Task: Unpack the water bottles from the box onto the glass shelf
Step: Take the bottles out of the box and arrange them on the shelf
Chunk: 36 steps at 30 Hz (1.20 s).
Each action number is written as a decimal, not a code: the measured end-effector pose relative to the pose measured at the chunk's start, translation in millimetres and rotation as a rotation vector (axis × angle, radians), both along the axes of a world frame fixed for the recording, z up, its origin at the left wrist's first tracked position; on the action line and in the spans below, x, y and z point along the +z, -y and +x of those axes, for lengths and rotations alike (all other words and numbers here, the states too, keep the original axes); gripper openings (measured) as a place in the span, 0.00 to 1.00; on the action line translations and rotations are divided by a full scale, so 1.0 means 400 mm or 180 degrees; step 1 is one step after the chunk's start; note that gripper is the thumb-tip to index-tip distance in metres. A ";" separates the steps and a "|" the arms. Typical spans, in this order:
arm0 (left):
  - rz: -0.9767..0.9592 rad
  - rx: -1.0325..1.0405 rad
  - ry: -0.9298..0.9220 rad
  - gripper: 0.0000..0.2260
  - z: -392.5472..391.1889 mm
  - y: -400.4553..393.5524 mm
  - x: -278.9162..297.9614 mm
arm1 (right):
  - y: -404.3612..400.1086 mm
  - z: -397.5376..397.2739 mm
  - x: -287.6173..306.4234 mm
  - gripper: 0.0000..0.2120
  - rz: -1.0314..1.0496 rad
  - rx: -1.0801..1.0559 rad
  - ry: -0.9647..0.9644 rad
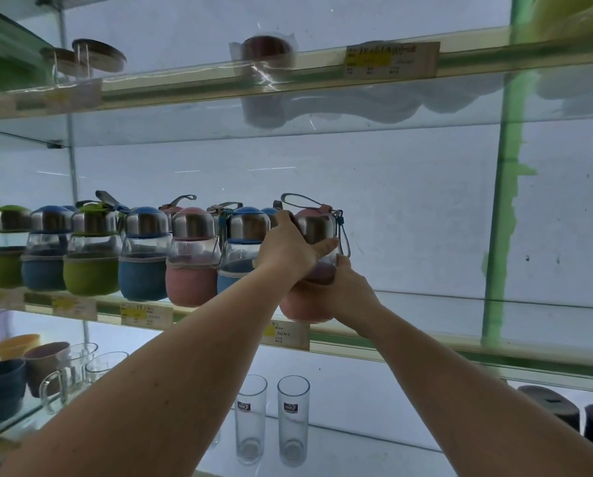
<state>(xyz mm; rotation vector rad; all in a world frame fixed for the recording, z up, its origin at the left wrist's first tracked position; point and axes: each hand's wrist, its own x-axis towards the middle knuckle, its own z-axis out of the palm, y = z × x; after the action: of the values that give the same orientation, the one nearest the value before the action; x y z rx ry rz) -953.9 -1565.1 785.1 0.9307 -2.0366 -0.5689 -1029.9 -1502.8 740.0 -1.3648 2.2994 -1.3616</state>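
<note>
Pink-sleeved water bottle (317, 232) stands upright, long axis vertical, between both hands at the right end of the row on the glass shelf (460, 301). Left hand (288, 251) fingers curl round its steel cap; right hand (345, 290) fingers grip the sleeve directly below. Neighbouring blue bottle (243, 246) sits just left of the fingers.

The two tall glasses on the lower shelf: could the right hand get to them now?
Probably not at once: the right hand grips the pink bottle. Nothing blocks the tall glasses in front.
</note>
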 end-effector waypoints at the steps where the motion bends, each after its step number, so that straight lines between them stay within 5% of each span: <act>1: 0.0019 -0.0074 0.0000 0.38 0.007 -0.001 -0.001 | 0.000 0.003 -0.001 0.34 0.0015 -0.0009 -0.0041; 9: -0.0406 -0.0074 -0.0131 0.27 0.122 0.015 -0.048 | 0.018 0.028 0.000 0.48 -0.0136 -0.0136 0.0275; 15: -0.0530 0.0292 -0.0090 0.24 0.222 0.059 -0.070 | 0.027 0.051 0.003 0.40 -0.0481 -0.0399 -0.0284; 31: -0.0183 0.0115 -0.0156 0.23 0.238 0.141 -0.078 | 0.073 0.042 -0.015 0.44 -0.0634 -0.0721 -0.0440; 36: -0.0722 0.0698 -0.0280 0.24 0.302 0.196 -0.068 | 0.061 0.160 0.024 0.36 -0.1354 -0.1070 -0.1928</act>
<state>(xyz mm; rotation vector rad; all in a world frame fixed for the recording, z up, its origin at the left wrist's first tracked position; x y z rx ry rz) -833.3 -1643.3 757.8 0.9581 -1.8460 -0.2497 -965.8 -1527.4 749.6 -1.7741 2.8378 -1.8226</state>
